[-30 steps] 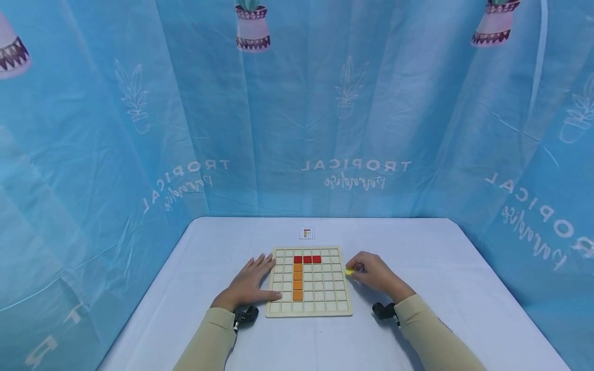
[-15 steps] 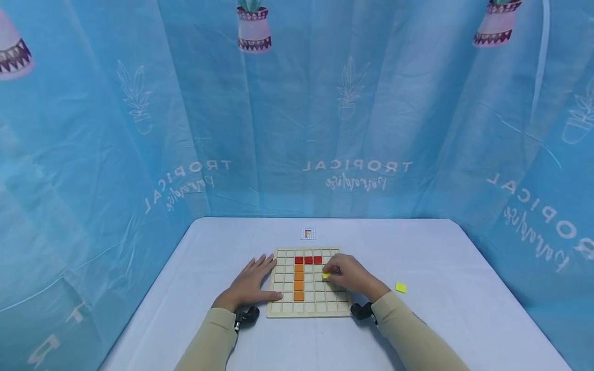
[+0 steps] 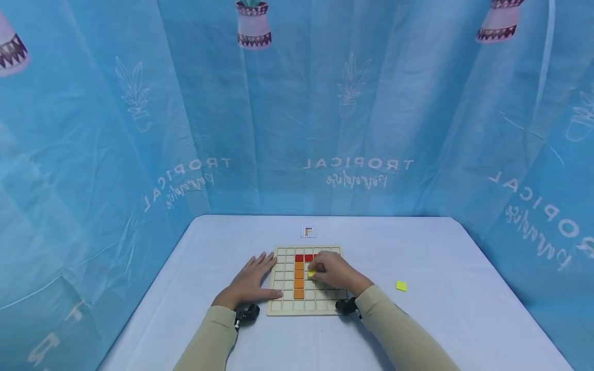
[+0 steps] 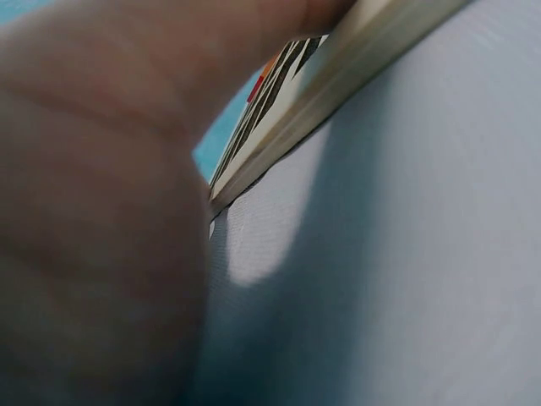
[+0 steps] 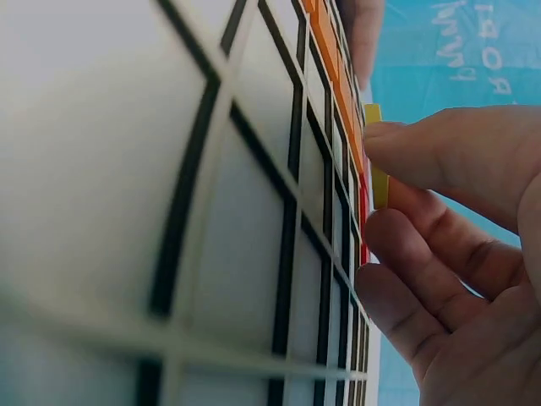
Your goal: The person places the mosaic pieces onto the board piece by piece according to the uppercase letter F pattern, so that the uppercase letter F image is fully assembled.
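Observation:
A pale wooden grid board point(image 3: 308, 312) lies on the table, divided into small square cells. Several orange tiles point(image 3: 299, 283) form a column in it, and red tiles point(image 3: 303, 258) run along an upper row, partly covered by my right hand. My right hand point(image 3: 336, 271) pinches a yellow square tile point(image 3: 311, 275) between thumb and fingers, close over the cells just right of the orange column. In the right wrist view the yellow tile point(image 5: 376, 161) stands edge-on between the fingertips. My left hand point(image 3: 250, 282) lies with fingers spread on the board's left edge.
A second yellow tile point(image 3: 401, 286) lies on the white table point(image 3: 417, 247) to the right of the board. Behind the board is a small card point(image 3: 308, 232) with a coloured grid pattern. A blue curtain point(image 3: 297, 123) hangs around the table.
My right hand has carried the yellow tile leftward from the board's right edge to beside the orange column. The other yellow tile came into view from behind the arm. My left hand stays put.

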Available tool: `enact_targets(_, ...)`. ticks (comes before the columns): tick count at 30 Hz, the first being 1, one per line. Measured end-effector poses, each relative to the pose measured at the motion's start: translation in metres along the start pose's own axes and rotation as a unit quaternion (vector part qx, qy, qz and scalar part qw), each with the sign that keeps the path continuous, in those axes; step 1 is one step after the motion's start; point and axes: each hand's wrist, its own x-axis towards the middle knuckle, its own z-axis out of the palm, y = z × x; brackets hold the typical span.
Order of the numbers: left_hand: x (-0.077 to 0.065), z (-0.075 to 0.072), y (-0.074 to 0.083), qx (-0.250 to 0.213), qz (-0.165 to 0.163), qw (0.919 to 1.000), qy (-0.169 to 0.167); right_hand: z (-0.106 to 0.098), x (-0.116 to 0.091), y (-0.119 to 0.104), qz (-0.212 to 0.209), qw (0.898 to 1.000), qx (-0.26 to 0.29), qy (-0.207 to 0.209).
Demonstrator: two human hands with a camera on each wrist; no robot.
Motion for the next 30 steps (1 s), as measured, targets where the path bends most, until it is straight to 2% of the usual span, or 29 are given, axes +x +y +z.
enact_targets(4, -0.001, -0.001, 0.001, 0.001, 0.001, 1.0, -0.002, 0.003, 0.006, -0.003, 0.005, 1.0, -0.002, -0.009)
enact_targets(12, 0.0, 0.001, 0.0, 0.004, 0.0, 1.0, 0.0, 0.009, 0.009, -0.003, 0.056, 0.998, 0.017, -0.008)
enact_targets(16, 0.0, 0.001, -0.002, 0.007, -0.002, 1.0, -0.001, 0.009, 0.007, -0.003, 0.062, 0.998, 0.025, -0.004)
enact_targets(23, 0.0, 0.002, -0.002, 0.003, -0.001, 1.0, -0.002, 0.0, -0.011, -0.002, 0.061, 0.997, 0.044, 0.003)
enact_targets(26, 0.0, 0.002, -0.002, 0.001, -0.002, 1.0, -0.005, -0.008, -0.024, 0.006, 0.056, 0.997, 0.045, 0.016)
enact_targets(30, 0.0, -0.001, -0.001, 0.003, -0.002, 1.0, -0.005, -0.025, -0.041, 0.018, 0.071, 0.995, 0.047, 0.047)
